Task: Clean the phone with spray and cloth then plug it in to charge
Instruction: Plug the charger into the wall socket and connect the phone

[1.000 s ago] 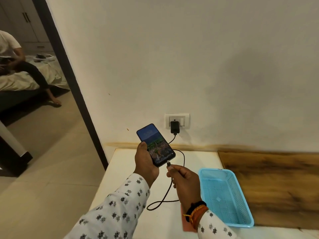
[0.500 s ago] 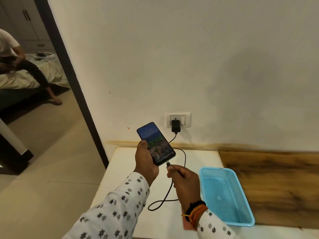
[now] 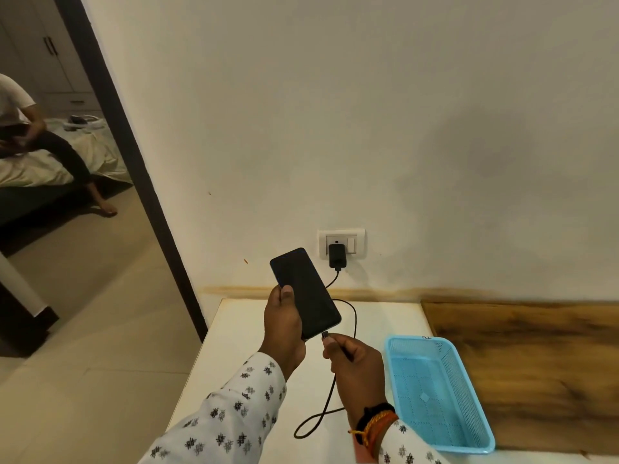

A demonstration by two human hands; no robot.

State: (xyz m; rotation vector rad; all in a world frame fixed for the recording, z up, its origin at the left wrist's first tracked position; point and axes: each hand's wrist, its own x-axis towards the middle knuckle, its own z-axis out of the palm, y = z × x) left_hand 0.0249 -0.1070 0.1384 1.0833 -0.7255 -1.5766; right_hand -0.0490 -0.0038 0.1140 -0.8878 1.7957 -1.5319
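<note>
My left hand (image 3: 283, 326) grips a black phone (image 3: 306, 289) above the white table (image 3: 241, 349), its dark screen facing me. My right hand (image 3: 355, 366) pinches the plug end of a black charging cable (image 3: 321, 413) right at the phone's bottom edge. The cable loops over the table and runs up to a black charger (image 3: 337, 256) seated in the white wall socket (image 3: 341, 234). Whether the plug sits fully in the port I cannot tell. No spray or cloth is in view.
An empty blue plastic basket (image 3: 469, 426) stands on the table right of my right hand. A wooden surface (image 3: 536, 349) lies beyond it. Left is a dark door frame (image 3: 140, 169) and, through it, a person sitting on a bed (image 3: 50, 162).
The phone's screen was lit with a picture and is now dark. My right hand has kept the cable plug at the phone's bottom edge. The view shifted slightly.
</note>
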